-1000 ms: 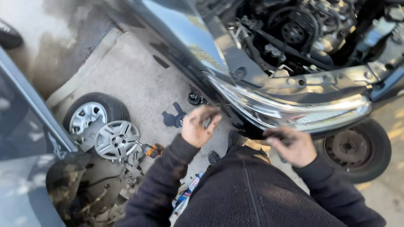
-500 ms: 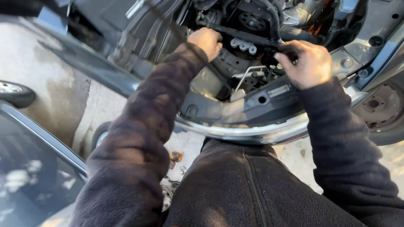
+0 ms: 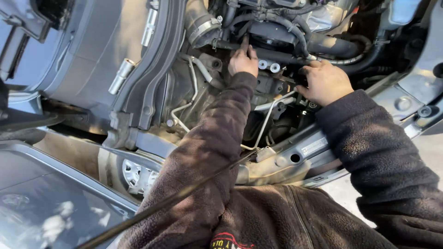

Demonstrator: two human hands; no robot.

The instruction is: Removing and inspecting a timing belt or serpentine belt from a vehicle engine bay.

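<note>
I lean over a car's open engine bay. My left hand [image 3: 243,60] reaches deep in, its fingertips up against a black hose or bar [image 3: 277,54] beside two small silver caps [image 3: 268,66]; its grip is hidden. My right hand [image 3: 324,82] is to the right, fingers curled around a small dark object [image 3: 302,78] at the same black hose. Both arms wear dark fleece sleeves. A thin bent metal pipe [image 3: 266,121] runs under my hands.
A large hose with a metal clamp [image 3: 201,24] sits at the top. A silver cylindrical fitting [image 3: 122,74] sticks out of the grey panel on the left. Below lie a wheel [image 3: 135,174] and another car's dark panel [image 3: 41,203]. A thin black rod [image 3: 161,206] crosses my chest.
A second ago my hands were low at the headlight over the ground. They have since risen into the engine bay and reached deeper, and the view has closed in on the engine.
</note>
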